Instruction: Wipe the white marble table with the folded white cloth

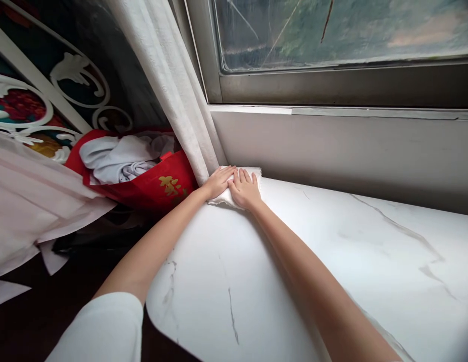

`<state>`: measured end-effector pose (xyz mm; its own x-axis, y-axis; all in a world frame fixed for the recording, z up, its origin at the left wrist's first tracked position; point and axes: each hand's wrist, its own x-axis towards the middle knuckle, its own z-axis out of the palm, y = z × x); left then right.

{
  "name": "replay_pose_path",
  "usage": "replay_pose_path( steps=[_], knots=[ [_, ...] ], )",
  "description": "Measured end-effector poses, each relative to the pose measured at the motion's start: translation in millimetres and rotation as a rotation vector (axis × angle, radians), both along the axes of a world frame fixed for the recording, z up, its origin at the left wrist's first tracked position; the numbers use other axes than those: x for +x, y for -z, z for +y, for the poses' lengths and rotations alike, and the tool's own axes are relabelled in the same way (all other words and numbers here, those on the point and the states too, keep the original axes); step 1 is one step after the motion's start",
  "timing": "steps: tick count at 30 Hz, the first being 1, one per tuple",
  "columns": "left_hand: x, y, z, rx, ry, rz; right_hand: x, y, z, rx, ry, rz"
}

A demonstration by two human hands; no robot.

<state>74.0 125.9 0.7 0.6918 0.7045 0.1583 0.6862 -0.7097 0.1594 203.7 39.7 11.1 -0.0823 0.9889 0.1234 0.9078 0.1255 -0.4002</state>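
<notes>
A white cloth (227, 198) lies on the far left corner of the white marble-patterned table (204, 261), beside the wall. My left hand (220, 182) rests flat on the cloth's left part, fingers stretched toward the right. Right beside it, my right hand (244, 189) presses flat on the cloth with its fingers spread. The hands touch or nearly touch each other. Both palms and the middle of the cloth are hidden under the hands.
A pale curtain (173, 75) hangs down to the table's far left corner. Left of the table stands a red bag (143, 193) with light folded fabric (117, 153) inside. The wall (332, 146) and window frame (313, 90) border the far edge. A white ornamental frame (41, 75) stands at left.
</notes>
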Motion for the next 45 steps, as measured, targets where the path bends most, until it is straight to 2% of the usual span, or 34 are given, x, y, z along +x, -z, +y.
replay_pose_path(
  steps=[4, 7, 10, 15, 19, 22, 25, 29, 33, 39, 42, 45],
  knots=[
    [-7.4, 0.9, -15.1, 0.014, 0.004, -0.013, -4.1, -1.4, -13.0, -0.003, -0.022, 0.006],
    [-21.8, -0.8, -41.4, 0.007, 0.003, -0.034, -14.3, -2.7, -34.2, 0.006, -0.066, 0.016],
    [-45.2, -3.3, -81.5, 0.022, 0.006, -0.052, -30.1, -4.2, -67.0, 0.005, -0.135, 0.043],
    [-87.5, -6.3, -166.9, 0.047, 0.007, -0.035, -53.2, -10.6, -138.1, -0.075, -0.333, 0.118],
    [-105.6, -8.4, -230.8, 0.051, 0.01, 0.0, -57.1, -20.2, -192.3, -0.155, -0.472, 0.197],
    [-108.8, -11.0, -263.1, 0.054, 0.012, 0.009, -52.8, -26.8, -220.7, -0.212, -0.541, 0.267],
    [-108.2, -13.2, -275.9, 0.043, 0.004, 0.015, -48.3, -30.7, -233.2, -0.249, -0.549, 0.34],
    [-103.2, -12.4, -265.9, 0.022, 0.004, 0.04, -47.4, -31.5, -222.4, -0.298, -0.45, 0.41],
    [-79.8, -9.5, -231.6, 0.024, -0.032, 0.048, -40.0, -24.8, -184.9, -0.23, -0.291, 0.345],
    [1.5, -7.6, -141.8, 0.025, -0.099, 0.059, 11.3, -5.8, -104.3, -0.015, -0.086, 0.109],
    [44.9, -6.3, -97.4, 0.018, -0.072, 0.052, 43.8, 0.0, -68.2, 0.011, 0.023, 0.042],
    [79.2, -5.2, -65.5, 0.021, -0.034, 0.034, 69.4, 1.6, -42.5, 0.04, 0.113, -0.004]
  ],
)
